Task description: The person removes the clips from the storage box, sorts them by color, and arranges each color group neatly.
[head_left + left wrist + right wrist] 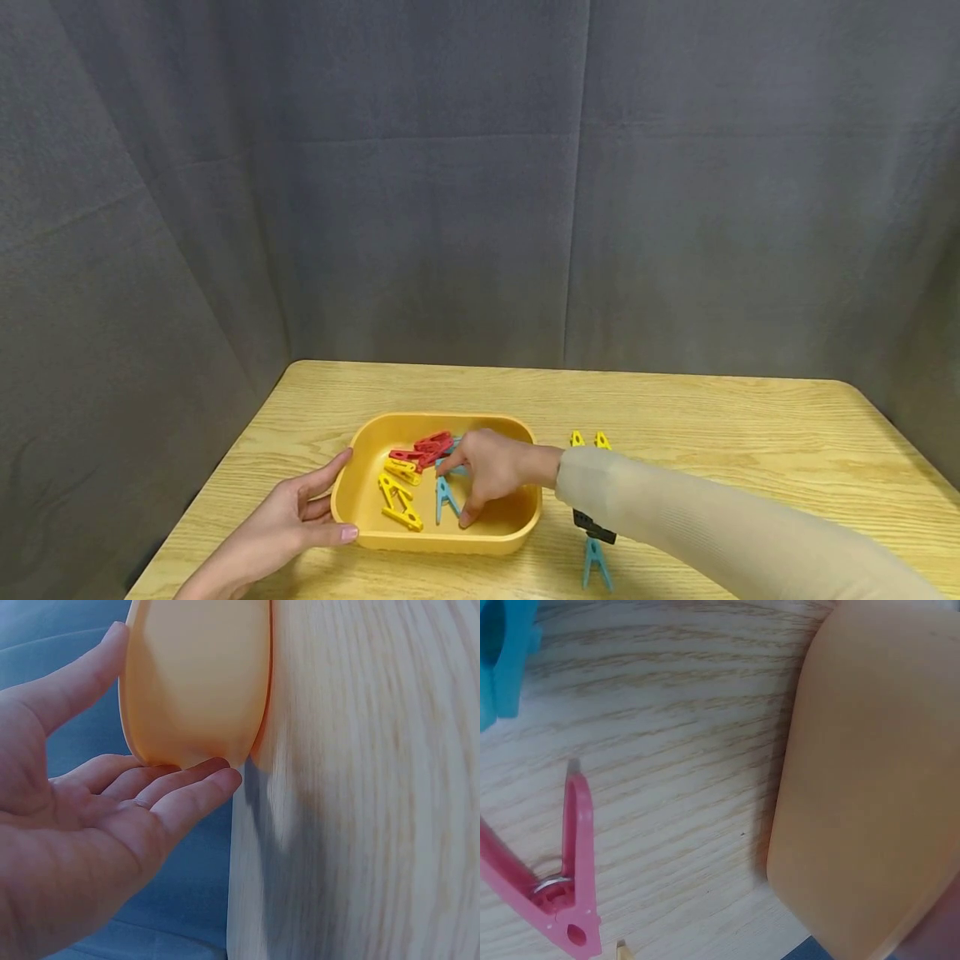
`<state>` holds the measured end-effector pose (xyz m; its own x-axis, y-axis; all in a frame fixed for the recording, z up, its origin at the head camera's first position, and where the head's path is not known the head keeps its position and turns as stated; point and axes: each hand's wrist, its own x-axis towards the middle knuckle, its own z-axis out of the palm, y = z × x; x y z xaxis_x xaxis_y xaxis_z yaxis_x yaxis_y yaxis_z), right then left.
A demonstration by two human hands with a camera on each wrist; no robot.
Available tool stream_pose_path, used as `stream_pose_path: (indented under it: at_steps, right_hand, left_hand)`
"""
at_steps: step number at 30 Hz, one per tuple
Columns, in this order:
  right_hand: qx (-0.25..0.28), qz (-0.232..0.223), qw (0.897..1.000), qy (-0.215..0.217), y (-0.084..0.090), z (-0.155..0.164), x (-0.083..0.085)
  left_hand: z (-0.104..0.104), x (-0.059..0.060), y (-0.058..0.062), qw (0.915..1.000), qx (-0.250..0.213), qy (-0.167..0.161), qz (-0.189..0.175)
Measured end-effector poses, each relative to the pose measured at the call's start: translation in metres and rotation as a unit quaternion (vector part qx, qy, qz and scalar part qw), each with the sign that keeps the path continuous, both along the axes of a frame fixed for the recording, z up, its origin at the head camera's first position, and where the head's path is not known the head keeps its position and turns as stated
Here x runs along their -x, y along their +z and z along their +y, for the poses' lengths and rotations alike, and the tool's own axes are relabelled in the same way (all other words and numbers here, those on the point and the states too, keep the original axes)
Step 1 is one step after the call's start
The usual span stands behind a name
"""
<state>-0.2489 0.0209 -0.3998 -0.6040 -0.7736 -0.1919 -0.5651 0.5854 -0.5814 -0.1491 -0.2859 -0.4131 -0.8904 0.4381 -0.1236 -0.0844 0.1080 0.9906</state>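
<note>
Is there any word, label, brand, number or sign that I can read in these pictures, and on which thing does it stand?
None: no view shows readable text.
Yellow tray: plain wall and rim, no label.
Clothespins in the tray: plain red, yellow and blue plastic, no marks visible.
Pink clothespin on the table: no print, even close up.
Black object under the right sleeve: too small to tell whether it bears any mark.

A yellow peg (588, 439) stands on my wooden table (750, 433), a blue peg (597, 564) nearer me, a pink one (566, 885) probably alongside; grey curtain (420, 208) behind.
</note>
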Motion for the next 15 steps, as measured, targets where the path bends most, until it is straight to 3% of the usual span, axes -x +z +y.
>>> stream_pose_path:
  at_steps: [15]
  right_hand:
    - [-0.001,0.018,1.000,-0.007,-0.0002,-0.0010,-0.0015]
  left_hand:
    - [0.0015,0.0013,-0.0006,0.9999,0.009,0.005,-0.001]
